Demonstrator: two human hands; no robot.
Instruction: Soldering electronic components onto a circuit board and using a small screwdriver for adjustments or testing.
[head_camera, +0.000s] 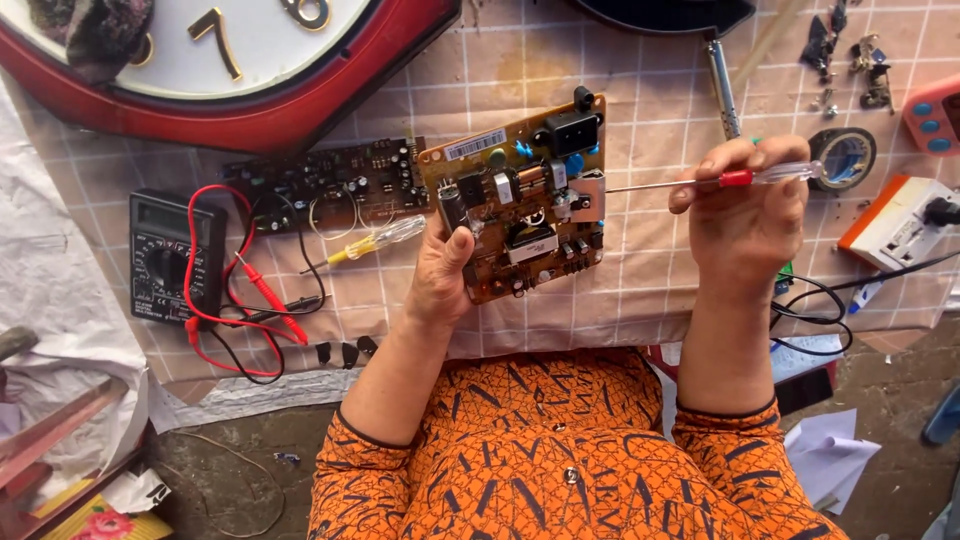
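**Keep the board steady while the screwdriver tip works**

Your left hand (440, 270) grips the tan circuit board (520, 195) by its lower left edge, fingers curled around it, holding it tilted above the table (640, 110). Your right hand (745, 205) is closed around the clear-handled screwdriver (720, 180), whose thin shaft points at the board's right side, near a grey metal plate. I'd brace your left wrist and keep the shaft level, so the tip doesn't slip onto neighbouring parts. The board is rigid and crowded: a black socket, blue capacitors, a boxy transformer. A multimeter (165, 255) with glossy red leads lies to the left.
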